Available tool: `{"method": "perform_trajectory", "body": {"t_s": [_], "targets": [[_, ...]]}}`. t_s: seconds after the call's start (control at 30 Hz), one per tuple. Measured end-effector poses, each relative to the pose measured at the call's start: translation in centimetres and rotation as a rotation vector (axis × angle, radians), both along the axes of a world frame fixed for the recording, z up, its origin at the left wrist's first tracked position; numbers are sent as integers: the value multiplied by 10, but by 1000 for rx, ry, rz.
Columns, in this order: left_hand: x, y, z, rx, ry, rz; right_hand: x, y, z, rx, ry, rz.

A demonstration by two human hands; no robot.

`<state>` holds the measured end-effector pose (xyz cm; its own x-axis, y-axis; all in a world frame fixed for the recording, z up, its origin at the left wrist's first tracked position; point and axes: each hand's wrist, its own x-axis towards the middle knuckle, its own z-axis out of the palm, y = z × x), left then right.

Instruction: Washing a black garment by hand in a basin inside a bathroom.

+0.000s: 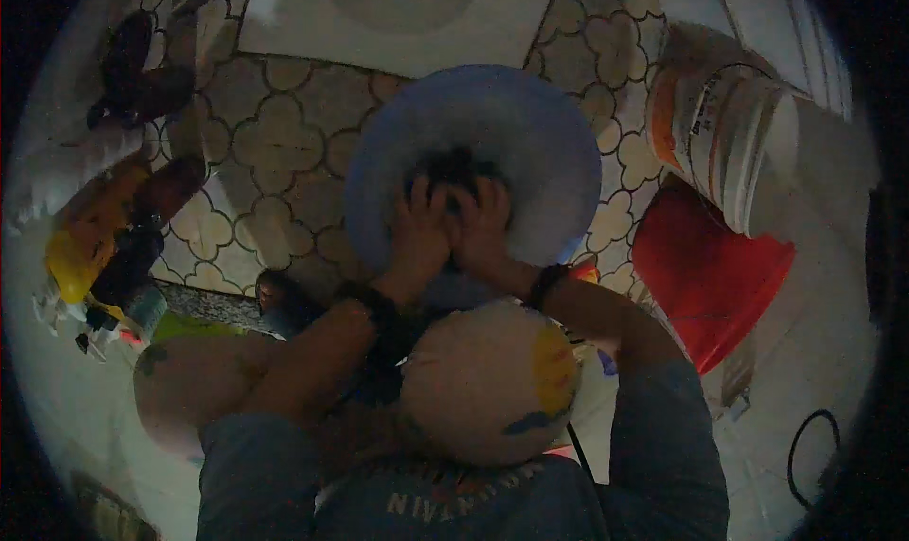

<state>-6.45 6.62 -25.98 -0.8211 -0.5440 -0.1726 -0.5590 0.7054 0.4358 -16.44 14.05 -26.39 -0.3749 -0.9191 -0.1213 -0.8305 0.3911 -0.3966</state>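
Observation:
A round, bluish basin (568,143) sits on the patterned floor in front of me. Inside it, near the middle, lies a dark, soft-looking bundle (454,162), possibly cloth; the dim light blurs its shape. My left hand (420,232) reaches over the near rim with its fingers curled on the bundle. Right beside it, my right hand (484,221) grips the same dark stuff, the thumbs close together. Both wrists wear dark bands. The hands hide the bundle's near part, and whether the basin holds water is unclear.
A pale, flat panel (298,23) lies beyond the basin. To the right are a red sheet or bag (710,271) and a striped pale sack (738,129). Dark footwear (131,65) and a yellow-orange packet (78,257) lie left. My knees (483,378) flank the near side.

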Motion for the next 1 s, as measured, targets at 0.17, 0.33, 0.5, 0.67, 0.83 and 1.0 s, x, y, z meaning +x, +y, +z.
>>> {"method": "perform_trajectory", "body": {"t_s": [0.17,0.33,0.5,0.67,0.83,1.0], "targets": [[-23,-26,-1,-54,-330,-193,-29,-38,0,419,-95,45],[-43,-54,-2,338,-302,210,-59,-99,23,676,-415,-45],[-38,-79,-19,517,-108,296,-113,-35,-11,113,-144,143],[-20,-80,25,253,85,250,-91,8,11,408,-895,-317],[-6,-85,74,427,78,245,-72,26,42,266,-679,-3],[18,-92,136,413,115,175,-73,-8,129,308,-764,-292]]}}
